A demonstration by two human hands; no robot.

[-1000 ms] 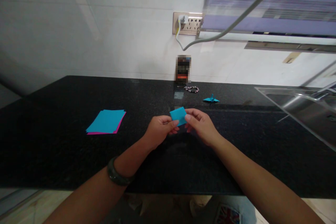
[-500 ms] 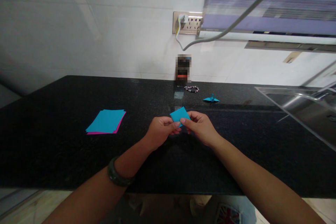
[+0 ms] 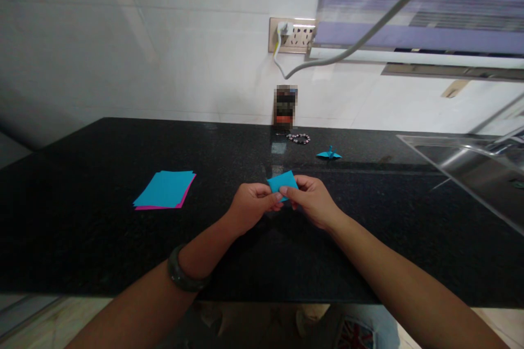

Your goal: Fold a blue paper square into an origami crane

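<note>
A small folded square of blue paper is held between my two hands, above the dark counter. My left hand pinches its lower left part, thumb on the near face. From the other side, my right hand grips the right edge, its thumb pressed on the lower middle close to the left thumb. The fingertips behind the paper are partly hidden. Beyond my right hand stands a blue origami crane. A stack of blue and pink paper sheets lies to the left.
A bead bracelet lies at the back beside a pixelated upright object against the wall. At the right a steel sink is set into the counter. A grey cable runs from the wall socket.
The folded paper has turned slightly, its top corner shifting right and a little lower. Both hands keep their hold, with only slight movement.
</note>
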